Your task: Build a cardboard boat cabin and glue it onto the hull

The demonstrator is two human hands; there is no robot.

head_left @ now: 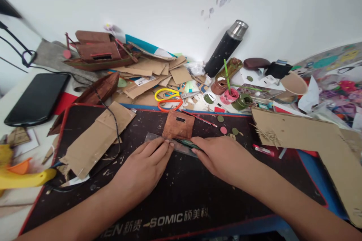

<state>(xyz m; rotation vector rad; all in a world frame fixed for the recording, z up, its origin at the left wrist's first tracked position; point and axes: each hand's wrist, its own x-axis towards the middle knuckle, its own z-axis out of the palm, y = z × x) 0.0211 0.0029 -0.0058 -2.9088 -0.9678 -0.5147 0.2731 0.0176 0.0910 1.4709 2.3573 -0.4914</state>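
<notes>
Two hands work over one dark desk mat (175,192) with a red border. The left hand (144,158) lies palm down, its fingers close together, the fingertips pressing on one clear plastic strip (185,147). The right hand (223,154) pinches one slim green tool (186,142) between thumb and fingers, its tip at the strip. Just beyond them, by the middle of the mat's far edge, lies one brown square piece (178,125) with one slot; its near side meets the strip. To its right on the mat are one red pencil-like stick (202,119), one pink disc (223,130) and at least two green discs (220,119). One pair of scissors (169,99), with one yellow and one orange handle loop, lies at the far edge. One long cardboard piece (97,139) slants over the far left corner, and one L-shaped cardboard sheet (308,131) covers the far right corner. Past the far edge stand three paint jars, brown (220,85), pink (229,96) and green (242,101), and one black flask (226,48) leans against the wall.
</notes>
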